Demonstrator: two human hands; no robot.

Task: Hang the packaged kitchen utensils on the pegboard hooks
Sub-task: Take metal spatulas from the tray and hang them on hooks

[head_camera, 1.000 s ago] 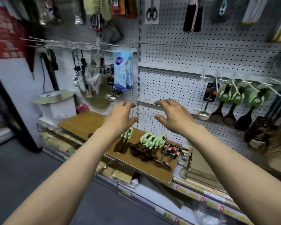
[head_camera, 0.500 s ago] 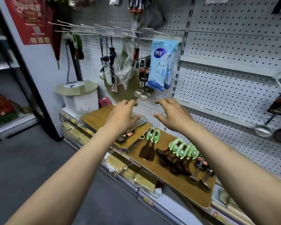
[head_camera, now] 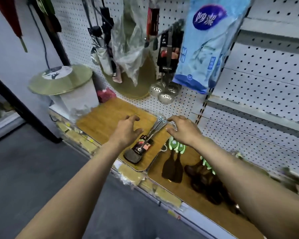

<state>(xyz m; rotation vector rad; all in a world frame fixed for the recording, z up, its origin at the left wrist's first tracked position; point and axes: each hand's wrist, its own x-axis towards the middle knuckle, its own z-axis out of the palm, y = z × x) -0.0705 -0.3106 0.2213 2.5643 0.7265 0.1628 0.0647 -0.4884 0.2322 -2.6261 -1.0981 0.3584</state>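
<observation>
A bundle of metal spatulas with black-and-red card labels lies on the left wooden board, handles pointing to the pegboard. My left hand hovers just left of the handles, fingers loosely curled, holding nothing. My right hand reaches over the handle ends, fingertips at them; a grip is not visible. Green-handled dark spatulas lie on the right wooden board. A packaged skimmer set hangs on a hook above.
A blue wipes pack, clear plastic bags and folded umbrellas hang on the pegboard. A white bin with a gold lid stands at the left. The shelf's front edge carries yellow price tags.
The view has swung left and down. Both hands dropped from in front of the pegboard to the spatula bundle on the left board.
</observation>
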